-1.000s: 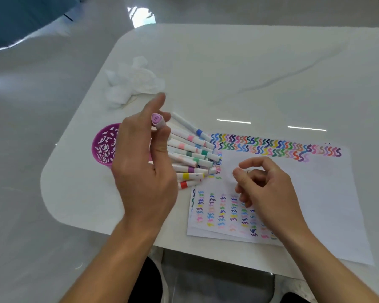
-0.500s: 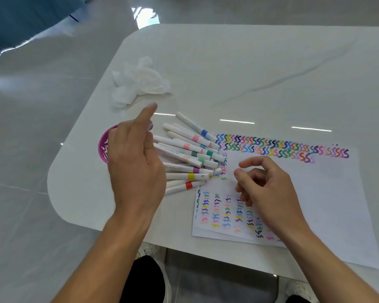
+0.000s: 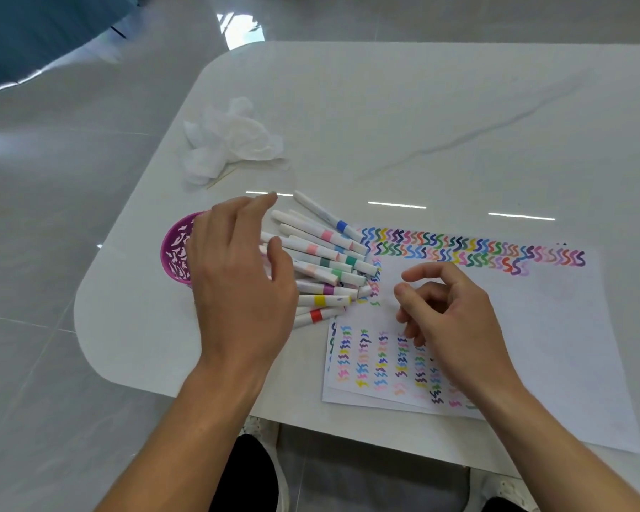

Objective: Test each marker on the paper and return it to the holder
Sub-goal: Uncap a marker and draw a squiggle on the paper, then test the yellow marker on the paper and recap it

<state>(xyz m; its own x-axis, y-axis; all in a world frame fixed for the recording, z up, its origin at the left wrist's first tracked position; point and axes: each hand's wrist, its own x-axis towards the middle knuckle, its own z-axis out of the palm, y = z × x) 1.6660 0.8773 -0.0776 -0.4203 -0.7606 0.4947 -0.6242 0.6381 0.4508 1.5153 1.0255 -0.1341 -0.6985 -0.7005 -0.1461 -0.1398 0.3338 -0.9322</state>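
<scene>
Behind the left hand [image 3: 237, 290], holder [image 3: 176, 249] sits half-hidden — tissue [image 3: 233, 138] beyond.

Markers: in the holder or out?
Out. The markers lie fanned flat on the table beside the purple holder, coloured bands toward the paper. The left hand hides some back ends.

On the table [image 3: 440, 105], toward its left front corner: holder [image 3: 174, 249] nearest the left edge, markers [image 3: 322, 264] lying fanned just right of it, their ends reaching onto the paper [image 3: 555, 349] further right. Behind the markers and apart from them, a tissue [image 3: 233, 142]. Over holder and markers, the left hand [image 3: 237, 290]; over the paper's left part, the right hand [image 3: 455, 323].
</scene>
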